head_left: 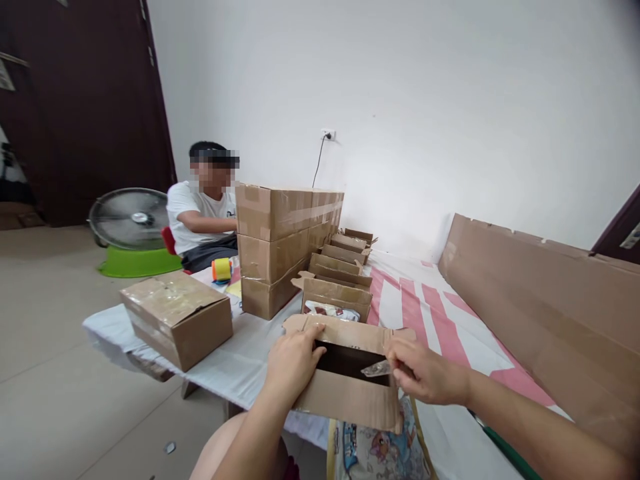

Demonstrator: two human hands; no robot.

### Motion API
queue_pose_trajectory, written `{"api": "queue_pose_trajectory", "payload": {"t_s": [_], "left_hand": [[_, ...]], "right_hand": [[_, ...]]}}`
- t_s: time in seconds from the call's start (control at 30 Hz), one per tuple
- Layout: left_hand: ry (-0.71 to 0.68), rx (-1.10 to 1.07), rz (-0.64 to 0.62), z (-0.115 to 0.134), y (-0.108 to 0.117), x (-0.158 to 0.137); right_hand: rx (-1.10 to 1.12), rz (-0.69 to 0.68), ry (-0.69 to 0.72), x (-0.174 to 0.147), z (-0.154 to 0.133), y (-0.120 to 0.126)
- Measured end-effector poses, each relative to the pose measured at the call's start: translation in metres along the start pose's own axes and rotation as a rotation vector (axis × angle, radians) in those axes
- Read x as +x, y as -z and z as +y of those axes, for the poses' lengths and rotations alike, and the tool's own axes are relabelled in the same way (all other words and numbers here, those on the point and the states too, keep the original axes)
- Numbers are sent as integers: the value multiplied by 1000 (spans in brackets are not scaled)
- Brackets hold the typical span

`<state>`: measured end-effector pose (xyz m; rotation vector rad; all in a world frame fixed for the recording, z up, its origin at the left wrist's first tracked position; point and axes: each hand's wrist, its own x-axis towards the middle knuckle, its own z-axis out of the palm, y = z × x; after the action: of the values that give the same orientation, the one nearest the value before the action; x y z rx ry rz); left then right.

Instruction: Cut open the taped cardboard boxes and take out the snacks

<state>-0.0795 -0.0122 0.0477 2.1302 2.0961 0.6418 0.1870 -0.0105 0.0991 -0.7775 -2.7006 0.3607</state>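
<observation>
An open cardboard box stands in front of me with its flaps raised and a dark inside. My left hand grips its left edge, thumb over the opening and fingers on the far flap. At the box's right end, my right hand is closed in a pinch on a crumpled strip of clear tape, which hangs over the opening. Right behind this box is another open box with a packet in white and brown showing inside it.
More open boxes line up behind, beside a stack of taped boxes. A single taped box sits at the table's left edge. A printed cartoon bag is below my box. A seated person is beyond, near a fan.
</observation>
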Motion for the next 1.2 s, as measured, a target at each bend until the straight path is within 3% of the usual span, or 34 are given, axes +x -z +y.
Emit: {"api": "queue_pose_trajectory", "payload": {"t_s": [0.13,0.27,0.33,0.4,0.5,0.57,0.63,0.73,0.97,1.2], "left_hand": [[-28,-226,149,-7,-1,-1],[-98,-523,559,-14,11,-20],[-202,-660,662,-10,22,-36],[-401,-801,539,1,33,-53],[-706,-794,56,25,39,-67],[-743,-617,-217,37,34,-68],[-622,-406,-347,44,23,-62],[-381,-192,-355,43,1,-50],[-71,-66,-273,26,-24,-16],[68,-39,-233,1,-32,6]], "right_hand": [[217,369,-159,-27,8,3],[249,742,-359,-66,32,-13],[338,851,-495,-85,43,-29],[505,894,-664,-99,52,-49],[765,869,-811,-107,62,-83],[856,798,-808,-104,65,-104],[883,713,-762,-96,66,-119],[822,632,-627,-78,62,-128],[533,420,-486,-15,54,-127],[487,346,-519,11,55,-137]]}}
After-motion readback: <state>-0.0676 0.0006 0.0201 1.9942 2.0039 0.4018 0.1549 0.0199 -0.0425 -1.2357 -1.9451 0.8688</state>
